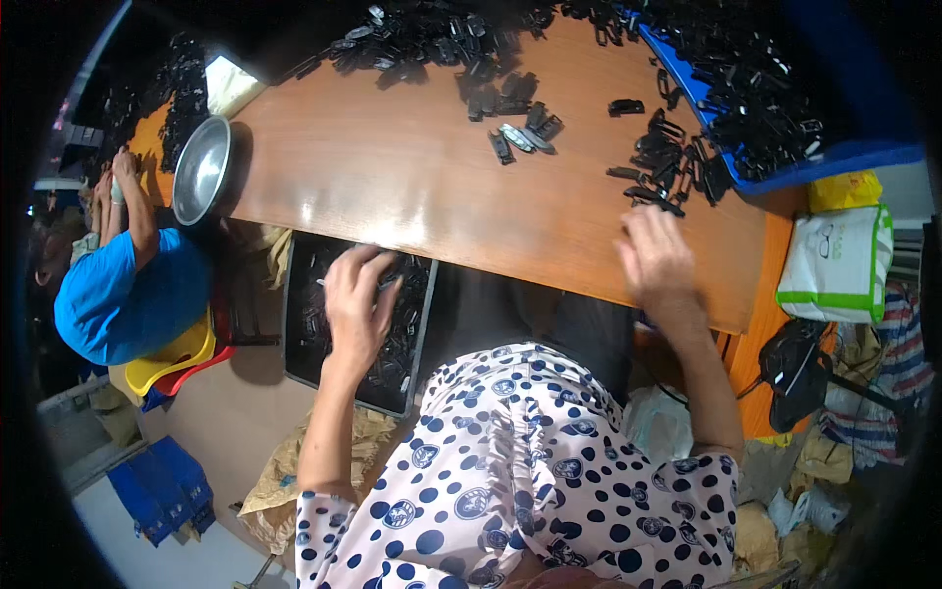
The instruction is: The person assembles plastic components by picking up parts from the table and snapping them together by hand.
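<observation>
My left hand (pixel 359 299) hangs over a black bin (pixel 428 294) beside the table, its fingers spread and bent. Nothing shows between them. Inside the bin lie many small dark pieces (pixel 394 365), partly hidden by the hand. My right hand (pixel 655 253) is at the table's near edge on the right, fingers stretched forward and thumb apart. Its fingertips reach a small pile of black oblong pieces (pixel 664 157); whether they touch the nearest one I cannot tell. A few more pieces, one silvery (pixel 516 137), lie together mid-table.
A blue tray (pixel 785 175) heaped with black pieces stands at the right of the wooden table (pixel 392 177). Another heap (pixel 422 44) lies at the far side. A metal bowl (pixel 203 169) sits at the left edge. A person in blue (pixel 137 294) works at left.
</observation>
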A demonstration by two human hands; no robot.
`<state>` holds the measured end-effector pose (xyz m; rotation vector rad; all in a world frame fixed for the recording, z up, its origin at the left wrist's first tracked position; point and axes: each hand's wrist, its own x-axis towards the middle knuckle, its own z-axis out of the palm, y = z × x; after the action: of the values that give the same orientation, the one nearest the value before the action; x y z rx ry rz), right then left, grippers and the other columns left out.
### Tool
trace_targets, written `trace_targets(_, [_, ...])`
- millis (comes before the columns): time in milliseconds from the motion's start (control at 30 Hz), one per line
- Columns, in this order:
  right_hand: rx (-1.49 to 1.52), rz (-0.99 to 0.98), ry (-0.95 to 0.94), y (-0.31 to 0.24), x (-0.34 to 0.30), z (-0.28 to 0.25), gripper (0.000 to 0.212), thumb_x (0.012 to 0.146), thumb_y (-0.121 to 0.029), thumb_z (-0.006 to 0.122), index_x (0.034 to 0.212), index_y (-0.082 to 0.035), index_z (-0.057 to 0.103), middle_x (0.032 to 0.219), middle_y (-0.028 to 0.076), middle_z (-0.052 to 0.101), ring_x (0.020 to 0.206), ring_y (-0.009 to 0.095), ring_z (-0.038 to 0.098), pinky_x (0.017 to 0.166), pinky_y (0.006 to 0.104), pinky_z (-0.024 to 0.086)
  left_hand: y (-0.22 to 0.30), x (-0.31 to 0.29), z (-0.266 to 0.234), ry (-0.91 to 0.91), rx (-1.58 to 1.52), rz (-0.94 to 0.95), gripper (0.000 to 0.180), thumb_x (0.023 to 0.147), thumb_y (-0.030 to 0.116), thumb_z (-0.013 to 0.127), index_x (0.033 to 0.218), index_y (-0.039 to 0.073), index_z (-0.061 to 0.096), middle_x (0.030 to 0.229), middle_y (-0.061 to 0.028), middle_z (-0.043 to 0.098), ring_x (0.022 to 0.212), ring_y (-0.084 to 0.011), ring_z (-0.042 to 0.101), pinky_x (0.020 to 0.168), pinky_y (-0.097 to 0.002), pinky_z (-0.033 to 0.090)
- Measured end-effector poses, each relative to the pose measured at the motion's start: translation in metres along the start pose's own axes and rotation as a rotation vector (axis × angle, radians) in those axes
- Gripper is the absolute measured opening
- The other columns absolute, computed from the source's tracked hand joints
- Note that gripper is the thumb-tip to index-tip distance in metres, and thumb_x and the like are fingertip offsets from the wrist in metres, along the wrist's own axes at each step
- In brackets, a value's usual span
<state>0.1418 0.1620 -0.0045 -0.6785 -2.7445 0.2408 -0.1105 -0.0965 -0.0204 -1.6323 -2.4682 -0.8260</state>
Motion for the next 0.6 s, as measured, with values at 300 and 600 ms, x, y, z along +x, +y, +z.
trace_targets(300, [-0.335,-0.146,-0.020,0.050,0.022,0.011,0.012,0.073,-0.003,0.055,0.085,-0.004,0.055,0.086,0.009,0.052,0.082,0.024,0.052,0.069,0.0350,0.043,0.019,0.152,0.081,-0.199,0.110,0.412,0.027,0.082,0.007,0.055,0.108,0.012,0.059,0.111,-0.0096,0.056,0.099,-0.0280,0.056,0.082,-0.0389,0.048])
trace_targets(600, [0.084,-0.042,0.078,0.075,0.037,0.001,0.014,0.083,-0.003,0.057,0.097,-0.003,0.056,0.087,0.008,0.055,0.083,0.021,0.054,0.071,0.0330,0.044,0.013,0.167,0.085,-0.316,0.013,0.272,0.022,0.082,0.008,0.062,0.102,0.005,0.053,0.085,-0.0166,0.062,0.080,-0.0328,0.062,0.068,-0.0433,0.049])
